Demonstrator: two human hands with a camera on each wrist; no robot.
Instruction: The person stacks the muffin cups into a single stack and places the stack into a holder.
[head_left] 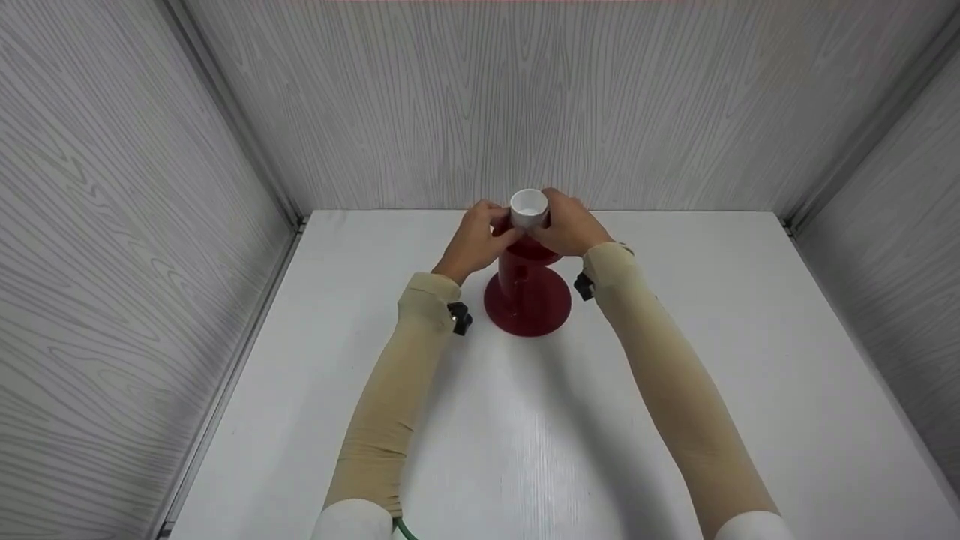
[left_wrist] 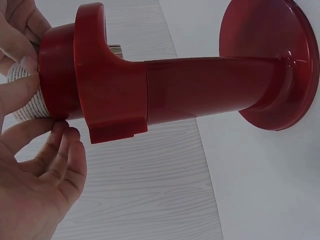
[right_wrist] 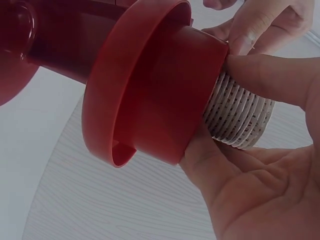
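White cup: a small ribbed white cup sits in the top of the red stand, mouth up, in the far middle of the worktop; the right wrist view shows its ridged side sticking out of the red collar.
Red stand: a glossy red stand, upright on a round foot, with a straight column and a wider cup-shaped holder at its top.
Left hand: the left hand is on the left side of the cup, its fingertips pinching the ribbed wall right at the holder's rim, the other fingers loosely curled below it.
Right hand: the right hand closes in from the right, thumb and fingers wrapped round the same cup, touching both the cup and the holder's edge.
Arms: both forearms in tan sleeves reach from the near edge, each with a small black camera mount at the wrist.
Worktop: a white worktop, and the stand's foot rests flat on it.
Surroundings: pale grey wood-grain walls box the worktop in on the left, right and far sides.
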